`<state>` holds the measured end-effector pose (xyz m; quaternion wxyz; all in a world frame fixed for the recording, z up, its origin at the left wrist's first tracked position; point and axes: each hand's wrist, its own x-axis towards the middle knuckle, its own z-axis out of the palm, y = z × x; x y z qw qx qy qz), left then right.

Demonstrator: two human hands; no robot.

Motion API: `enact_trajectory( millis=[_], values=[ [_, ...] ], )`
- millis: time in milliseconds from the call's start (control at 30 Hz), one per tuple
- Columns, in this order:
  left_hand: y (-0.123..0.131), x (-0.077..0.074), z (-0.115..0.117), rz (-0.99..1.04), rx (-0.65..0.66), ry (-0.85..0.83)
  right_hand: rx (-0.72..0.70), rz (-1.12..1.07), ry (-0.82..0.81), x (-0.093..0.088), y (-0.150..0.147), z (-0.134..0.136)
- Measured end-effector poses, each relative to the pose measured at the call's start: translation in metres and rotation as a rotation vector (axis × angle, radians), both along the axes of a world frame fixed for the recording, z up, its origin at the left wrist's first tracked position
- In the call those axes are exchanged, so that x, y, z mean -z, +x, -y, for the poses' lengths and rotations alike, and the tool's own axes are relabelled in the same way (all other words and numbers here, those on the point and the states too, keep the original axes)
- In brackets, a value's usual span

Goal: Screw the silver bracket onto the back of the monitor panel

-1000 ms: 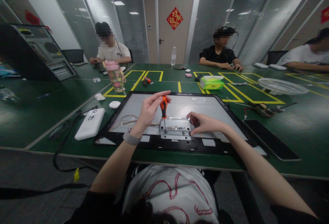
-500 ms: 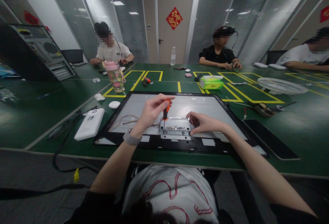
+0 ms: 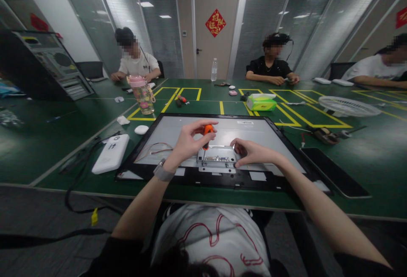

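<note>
My left hand (image 3: 190, 141), wearing a grey watch band, holds a screwdriver (image 3: 208, 131) by its orange and black handle. Its shaft points down at the left part of a metal bracket (image 3: 219, 167), which has connector ports along its front. Thumb and fingers of my right hand (image 3: 251, 152) grip the bracket's right side. Beneath both hands lies a monitor panel (image 3: 254, 132), flat, grey metal back up, with a black frame around it. Thin wires (image 3: 155, 145) run across the panel to the left of the bracket.
A white power bank (image 3: 111, 154) and a pink-lidded bottle (image 3: 141, 95) stand left of the panel. To the right lie a black phone (image 3: 333, 171) and a tissue pack (image 3: 261, 102). A computer case (image 3: 47, 65) is far left. Several people sit around the green table.
The fingers of my left hand have shifted round the screwdriver handle, and the handle now tilts slightly more to the right. My right hand and the panel have stayed put.
</note>
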<state>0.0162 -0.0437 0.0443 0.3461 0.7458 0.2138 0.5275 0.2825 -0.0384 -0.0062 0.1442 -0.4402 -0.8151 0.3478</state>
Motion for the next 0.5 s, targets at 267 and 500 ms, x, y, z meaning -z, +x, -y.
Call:
enact_trajectory(
  millis=[267, 500],
  values=[
    [0.002, 0.003, -0.001, -0.007, -0.134, 0.055, -0.009, 0.002, 0.005, -0.002, 0.0, 0.002],
    [-0.001, 0.002, -0.002, -0.041, -0.177, 0.102, 0.067, -0.162, 0.2, -0.014, -0.009, 0.007]
  ],
)
